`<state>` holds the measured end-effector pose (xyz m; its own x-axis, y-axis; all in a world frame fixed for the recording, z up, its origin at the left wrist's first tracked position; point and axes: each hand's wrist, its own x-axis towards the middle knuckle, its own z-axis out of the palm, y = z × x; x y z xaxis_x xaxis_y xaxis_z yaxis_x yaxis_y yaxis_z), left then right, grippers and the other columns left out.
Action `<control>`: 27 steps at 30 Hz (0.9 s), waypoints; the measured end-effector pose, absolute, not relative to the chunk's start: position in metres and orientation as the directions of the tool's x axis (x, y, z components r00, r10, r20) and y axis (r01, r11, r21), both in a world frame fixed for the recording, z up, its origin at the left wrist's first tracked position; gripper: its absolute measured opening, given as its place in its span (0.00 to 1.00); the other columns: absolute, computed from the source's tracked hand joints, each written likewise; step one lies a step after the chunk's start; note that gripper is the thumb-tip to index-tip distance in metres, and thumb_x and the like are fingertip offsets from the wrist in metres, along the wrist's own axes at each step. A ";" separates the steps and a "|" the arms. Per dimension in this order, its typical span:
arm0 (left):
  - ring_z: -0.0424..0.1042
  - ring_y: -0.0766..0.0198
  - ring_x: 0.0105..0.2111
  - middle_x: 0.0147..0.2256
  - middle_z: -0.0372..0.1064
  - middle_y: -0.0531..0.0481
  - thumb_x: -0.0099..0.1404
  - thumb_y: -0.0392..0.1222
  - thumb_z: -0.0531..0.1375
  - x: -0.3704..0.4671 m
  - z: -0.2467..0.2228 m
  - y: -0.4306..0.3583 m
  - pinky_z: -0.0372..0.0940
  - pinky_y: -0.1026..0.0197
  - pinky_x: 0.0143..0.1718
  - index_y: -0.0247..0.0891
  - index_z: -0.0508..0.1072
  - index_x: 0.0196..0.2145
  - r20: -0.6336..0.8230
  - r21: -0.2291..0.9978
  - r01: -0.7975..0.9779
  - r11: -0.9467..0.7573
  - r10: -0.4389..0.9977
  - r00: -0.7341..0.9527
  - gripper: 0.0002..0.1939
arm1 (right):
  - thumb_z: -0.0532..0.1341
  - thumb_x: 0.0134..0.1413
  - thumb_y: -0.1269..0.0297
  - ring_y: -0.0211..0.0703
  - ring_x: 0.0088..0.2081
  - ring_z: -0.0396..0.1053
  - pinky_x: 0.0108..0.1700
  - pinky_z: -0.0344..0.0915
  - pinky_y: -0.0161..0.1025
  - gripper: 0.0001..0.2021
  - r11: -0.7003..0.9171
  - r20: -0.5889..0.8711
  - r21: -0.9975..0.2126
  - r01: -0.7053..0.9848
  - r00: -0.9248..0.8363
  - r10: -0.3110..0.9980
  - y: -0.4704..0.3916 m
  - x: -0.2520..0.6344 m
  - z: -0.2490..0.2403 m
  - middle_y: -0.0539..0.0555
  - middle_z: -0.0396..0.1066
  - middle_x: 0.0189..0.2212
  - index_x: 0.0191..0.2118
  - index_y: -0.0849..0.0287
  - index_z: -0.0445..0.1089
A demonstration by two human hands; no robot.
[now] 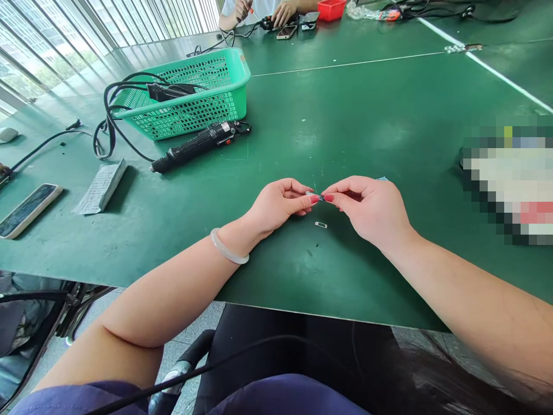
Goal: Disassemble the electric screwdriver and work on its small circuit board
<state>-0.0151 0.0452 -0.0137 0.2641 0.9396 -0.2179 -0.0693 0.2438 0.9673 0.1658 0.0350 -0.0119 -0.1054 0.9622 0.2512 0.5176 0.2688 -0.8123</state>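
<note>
Both hands meet over the green table [276, 253], fingertips almost touching. My left hand [283, 202] is closed in a pinch on a small part [309, 193], light in colour and too small to name. From the right, my right hand [367, 204] pinches at the dark end of the same spot; what it grips is mostly hidden by the fingertips. Just below the hands a small pale rectangular piece [321, 225] lies flat on the table. A bit of something blue [382, 178] shows behind my right hand.
A green basket [203, 109] holding cables stands at the back left, with a black electric screwdriver [199, 146] before it. Further left lie a folded paper packet [101, 187] and a phone [28, 210]. Another person's hands [283, 12] work near a red tray [331, 9] across the table.
</note>
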 end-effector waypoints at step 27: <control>0.73 0.69 0.30 0.29 0.73 0.51 0.51 0.28 0.69 -0.017 -0.018 0.046 0.68 0.58 0.40 0.32 0.70 0.34 -0.185 0.976 -0.044 0.212 0.923 0.337 0.13 | 0.66 0.47 0.57 0.36 0.22 0.63 0.24 0.57 0.36 0.08 0.305 0.139 -0.686 0.661 -0.292 0.946 0.038 0.180 -0.008 0.48 0.69 0.20 0.33 0.53 0.79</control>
<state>-0.0173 0.0458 -0.0177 0.3372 0.9231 -0.1847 -0.0443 0.2115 0.9764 0.1797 0.0384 -0.0084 -0.2922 0.9462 0.1387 0.6607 0.3046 -0.6861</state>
